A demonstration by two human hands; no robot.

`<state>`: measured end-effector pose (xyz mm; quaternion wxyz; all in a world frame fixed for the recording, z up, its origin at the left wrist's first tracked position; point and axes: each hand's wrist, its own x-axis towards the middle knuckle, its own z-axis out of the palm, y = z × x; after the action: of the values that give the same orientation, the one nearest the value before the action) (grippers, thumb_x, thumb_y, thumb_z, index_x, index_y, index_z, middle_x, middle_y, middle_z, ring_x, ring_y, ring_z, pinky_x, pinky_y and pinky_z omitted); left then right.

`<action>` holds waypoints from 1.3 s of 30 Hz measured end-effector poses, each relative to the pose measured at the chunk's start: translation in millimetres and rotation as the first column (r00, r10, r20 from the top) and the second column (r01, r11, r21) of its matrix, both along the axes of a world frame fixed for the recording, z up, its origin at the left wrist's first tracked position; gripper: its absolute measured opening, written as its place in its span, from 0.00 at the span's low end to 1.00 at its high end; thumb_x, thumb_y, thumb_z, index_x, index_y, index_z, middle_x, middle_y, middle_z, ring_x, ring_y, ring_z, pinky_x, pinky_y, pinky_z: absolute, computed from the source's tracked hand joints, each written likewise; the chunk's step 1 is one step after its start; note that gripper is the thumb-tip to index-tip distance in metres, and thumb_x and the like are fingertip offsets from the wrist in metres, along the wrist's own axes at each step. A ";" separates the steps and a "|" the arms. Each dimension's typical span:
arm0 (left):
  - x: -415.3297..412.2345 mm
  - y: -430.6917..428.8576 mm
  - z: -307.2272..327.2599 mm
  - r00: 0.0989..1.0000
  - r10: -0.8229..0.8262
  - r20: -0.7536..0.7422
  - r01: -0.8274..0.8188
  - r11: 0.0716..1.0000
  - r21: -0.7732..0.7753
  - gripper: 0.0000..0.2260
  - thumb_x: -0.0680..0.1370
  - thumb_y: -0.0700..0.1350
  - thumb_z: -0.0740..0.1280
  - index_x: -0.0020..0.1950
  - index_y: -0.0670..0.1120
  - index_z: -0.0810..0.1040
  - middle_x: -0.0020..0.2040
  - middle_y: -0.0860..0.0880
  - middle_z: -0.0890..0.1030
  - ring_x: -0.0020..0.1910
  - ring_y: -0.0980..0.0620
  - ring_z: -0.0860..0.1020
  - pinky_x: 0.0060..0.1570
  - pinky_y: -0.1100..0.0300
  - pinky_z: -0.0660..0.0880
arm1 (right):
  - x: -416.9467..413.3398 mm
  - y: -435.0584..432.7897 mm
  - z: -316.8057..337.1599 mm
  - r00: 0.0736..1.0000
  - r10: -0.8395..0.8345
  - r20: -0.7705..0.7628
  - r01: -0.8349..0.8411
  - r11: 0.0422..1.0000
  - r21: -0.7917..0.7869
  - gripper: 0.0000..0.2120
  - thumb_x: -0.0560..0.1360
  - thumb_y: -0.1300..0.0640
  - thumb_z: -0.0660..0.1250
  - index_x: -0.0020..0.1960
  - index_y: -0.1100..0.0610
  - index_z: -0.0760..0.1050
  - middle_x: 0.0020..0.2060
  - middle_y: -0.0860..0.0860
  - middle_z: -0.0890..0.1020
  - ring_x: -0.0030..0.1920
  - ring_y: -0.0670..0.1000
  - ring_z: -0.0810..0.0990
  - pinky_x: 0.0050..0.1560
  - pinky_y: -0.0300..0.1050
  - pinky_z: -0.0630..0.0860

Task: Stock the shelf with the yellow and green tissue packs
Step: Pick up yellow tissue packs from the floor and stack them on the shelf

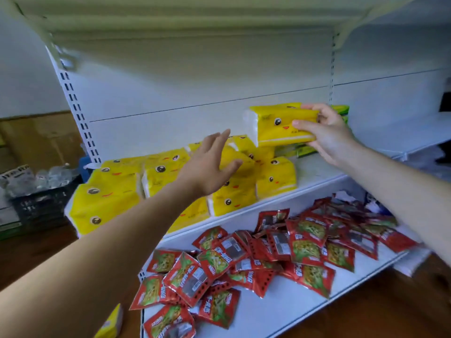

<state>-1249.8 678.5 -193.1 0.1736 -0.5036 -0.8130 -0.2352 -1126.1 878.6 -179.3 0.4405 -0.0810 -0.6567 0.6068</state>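
Yellow tissue pack (280,125) pinched in right hand (327,135), left hand (210,169) spread

A heap of red snack packets (268,259) lies at 5 o'clock, scattered loosely and overlapping on a white lower shelf board (280,313); most show a green picture and a small grey label. At 9 o'clock a black crate (36,206) sits on the floor, topped with crumpled clear plastic wrapping (46,179). Just behind it, toward 10 o'clock, brown cardboard boxes (41,140) stand against a pale wall (22,69). Dark wooden floor (390,311) shows at 4 o'clock and again at 8 o'clock. A white slotted upright (73,101) runs up at 10 o'clock, a second one (331,69) at 1 o'clock.
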 end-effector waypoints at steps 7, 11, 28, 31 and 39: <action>7.3 75.0 -10.7 0.989 0.080 -0.122 -0.097 0.985 -0.139 0.31 0.80 0.56 0.57 0.77 0.53 0.44 0.76 0.45 0.56 0.73 0.43 0.60 0.67 0.48 0.66 | -12.7 49.3 -47.4 0.987 -0.081 0.139 0.074 0.996 0.054 0.15 0.70 0.63 0.71 0.53 0.50 0.73 0.61 0.51 0.73 0.64 0.50 0.68 0.61 0.51 0.69; 3.7 91.3 -18.5 0.975 0.198 -0.096 -0.212 0.964 -0.159 0.30 0.80 0.58 0.55 0.77 0.56 0.43 0.76 0.45 0.55 0.72 0.42 0.61 0.63 0.47 0.67 | -34.9 51.3 -58.4 0.989 -0.017 0.147 0.002 0.995 0.102 0.14 0.71 0.64 0.71 0.52 0.51 0.73 0.58 0.51 0.74 0.61 0.50 0.71 0.59 0.45 0.70; -12.9 110.5 -32.3 0.936 0.308 -0.171 -0.339 0.918 -0.204 0.28 0.80 0.58 0.55 0.77 0.54 0.49 0.76 0.48 0.58 0.73 0.41 0.58 0.67 0.45 0.61 | -55.2 52.6 -83.4 0.960 -0.073 0.269 0.010 0.974 0.228 0.38 0.73 0.56 0.70 0.74 0.46 0.52 0.75 0.47 0.56 0.74 0.50 0.56 0.68 0.46 0.60; -9.2 101.6 -25.8 0.943 0.311 -0.115 -0.328 0.929 -0.174 0.30 0.79 0.60 0.56 0.77 0.53 0.48 0.77 0.49 0.57 0.74 0.44 0.56 0.69 0.46 0.59 | -43.3 54.2 -72.7 0.958 -0.103 0.267 0.036 0.969 0.244 0.40 0.72 0.56 0.71 0.75 0.45 0.50 0.75 0.47 0.54 0.74 0.50 0.54 0.69 0.49 0.58; -12.5 52.9 -5.6 0.935 0.330 -0.128 -0.344 0.932 -0.114 0.28 0.80 0.59 0.53 0.77 0.52 0.49 0.76 0.48 0.59 0.74 0.44 0.57 0.68 0.47 0.59 | -26.6 21.5 -30.8 0.966 -0.188 0.180 0.081 0.874 0.478 0.33 0.74 0.56 0.69 0.73 0.47 0.58 0.72 0.46 0.61 0.71 0.45 0.59 0.62 0.35 0.58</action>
<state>-1262.3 731.3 -198.8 0.2201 -0.3788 -0.8910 -0.1194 -1152.8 900.1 -210.1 0.4127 -0.0851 -0.8207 0.3858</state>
